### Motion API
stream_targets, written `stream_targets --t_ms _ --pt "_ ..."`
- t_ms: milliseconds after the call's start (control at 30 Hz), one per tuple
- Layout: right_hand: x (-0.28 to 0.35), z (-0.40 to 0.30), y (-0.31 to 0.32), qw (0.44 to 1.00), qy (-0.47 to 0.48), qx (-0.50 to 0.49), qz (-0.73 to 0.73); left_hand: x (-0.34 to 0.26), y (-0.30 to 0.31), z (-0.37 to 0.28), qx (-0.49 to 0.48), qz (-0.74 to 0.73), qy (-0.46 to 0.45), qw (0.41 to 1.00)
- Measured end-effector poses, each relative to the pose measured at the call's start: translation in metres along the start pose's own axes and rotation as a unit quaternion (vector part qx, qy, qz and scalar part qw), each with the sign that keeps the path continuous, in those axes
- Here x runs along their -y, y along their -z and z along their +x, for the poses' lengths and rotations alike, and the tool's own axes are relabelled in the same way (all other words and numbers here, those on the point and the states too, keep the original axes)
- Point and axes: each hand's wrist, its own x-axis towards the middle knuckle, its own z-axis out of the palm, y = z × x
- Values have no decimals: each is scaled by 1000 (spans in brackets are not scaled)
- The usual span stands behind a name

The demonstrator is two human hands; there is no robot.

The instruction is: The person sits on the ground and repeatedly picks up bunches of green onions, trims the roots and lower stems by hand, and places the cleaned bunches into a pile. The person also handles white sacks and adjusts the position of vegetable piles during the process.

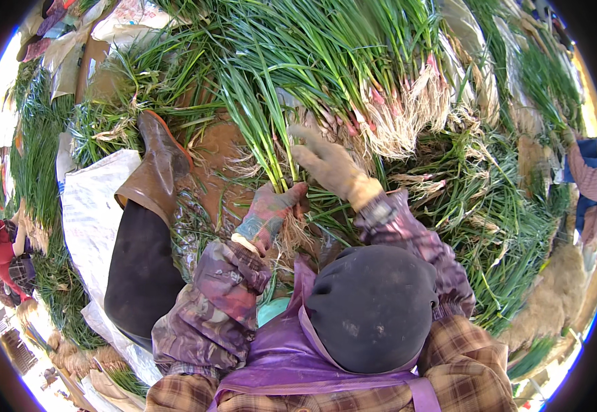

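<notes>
My left hand (270,208), in a patterned glove, grips a few green garlic or scallion stalks (272,154) near their lower ends. Their leaves fan up and away, while pale stringy roots (296,232) hang below the fist. Just right of those stalks is my right hand (332,165) in a tan glove, its fingers apart and slightly blurred, with nothing seen in it. Beyond both hands lies a large heap of the same plants (324,56), with reddish bulb ends and white roots (396,113) towards me.
Loose leaves and trimmings (489,232) cover the ground at right. My brown rubber boot (159,154) stands on wet, muddy floor (221,149), beside a white woven sack (100,216). A dark rounded shape (373,309), apparently my knee, rises in front. Another person (5,252) works at far left.
</notes>
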Motion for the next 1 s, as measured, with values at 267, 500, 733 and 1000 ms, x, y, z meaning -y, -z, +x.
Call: stream_targets --t_ms 267,500,733,1000 --pt "-7 -39 53 894 -284 75 339 -10 18 -9 -23 -231 -14 973" --pt "26 -44 5 920 -205 259 209 -20 -2 -3 -77 -106 -4 991" --pt "10 -81 66 916 -299 267 27 -17 44 35 -141 -137 -89 976" --pt "-41 13 101 890 -198 21 -411 -31 -21 54 28 -59 -11 998"
